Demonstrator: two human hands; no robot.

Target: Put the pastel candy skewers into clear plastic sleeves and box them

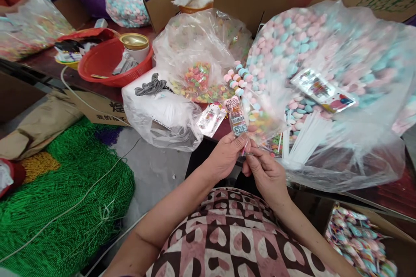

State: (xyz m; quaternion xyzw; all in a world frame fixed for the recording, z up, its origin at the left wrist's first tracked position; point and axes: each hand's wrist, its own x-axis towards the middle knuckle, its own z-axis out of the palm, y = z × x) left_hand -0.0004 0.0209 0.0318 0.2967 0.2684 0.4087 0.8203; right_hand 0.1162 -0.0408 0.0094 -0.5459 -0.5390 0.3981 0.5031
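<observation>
Upright over the table edge is a marshmallow skewer in a clear printed wrapper (237,116), its lower end pinched by my left hand (225,156). My right hand (268,175) is closed just below, thumb and fingertips pressed together at the wrapper's bottom near a thin pink strip; what they grip is too small to make out. Just behind lie bare skewers of pastel marshmallows (238,78). Beside the wrapper, to the left, rests a stack of printed silver wrappers (212,119). White sticks (302,140) lie in a bunch to the right.
A large clear bag of pastel marshmallows (286,37) covers the table's right, with a silver packet (323,90) on it. Behind stands a bag of gummy candies (196,78). Left are a red basket (112,73) and green cords (71,199). Wrapped skewers fill a carton (357,238) low right.
</observation>
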